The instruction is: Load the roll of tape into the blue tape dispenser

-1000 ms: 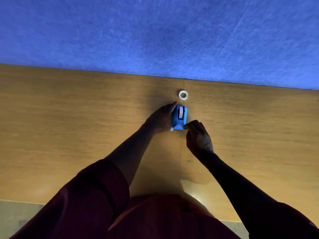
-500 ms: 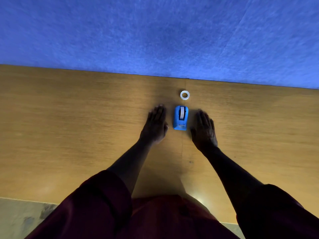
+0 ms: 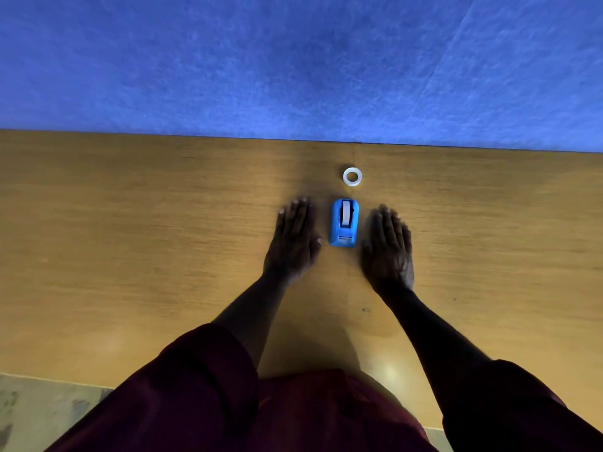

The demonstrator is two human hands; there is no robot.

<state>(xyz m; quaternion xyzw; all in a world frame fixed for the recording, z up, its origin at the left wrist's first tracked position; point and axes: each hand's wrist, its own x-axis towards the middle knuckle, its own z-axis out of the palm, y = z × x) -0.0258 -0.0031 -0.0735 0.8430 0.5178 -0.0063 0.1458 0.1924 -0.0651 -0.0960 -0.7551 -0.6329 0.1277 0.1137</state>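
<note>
The small blue plastic tape dispenser (image 3: 344, 223) stood on the wooden table (image 3: 130, 239), midway between the two hands and touching neither. A white roll of tape (image 3: 346, 212) sat upright in its slot, its edge showing along the top, and the cutter end pointed toward the person. Farther away, just beyond the dispenser and apart from it, a small white ring (image 3: 352, 176) lay flat on the table, near the table's far edge.

The left hand (image 3: 292, 243) lay palm down on the table just left of the dispenser, its fingers (image 3: 295, 213) straight, close together and pointing away from the person, holding nothing. The right hand (image 3: 390, 249) lay the same way just right of the dispenser, flat, with straight fingers (image 3: 386, 220) stretched forward and nothing in its grasp. The fingertips of both hands reached about level with the dispenser's far end.

Both forearms ran back from the hands toward the body and drew closer together near the wrists. Dark maroon sleeves (image 3: 202, 380) covered the upper arms. Beyond the table's far edge stretched a blue felt-like surface (image 3: 293, 60).
</note>
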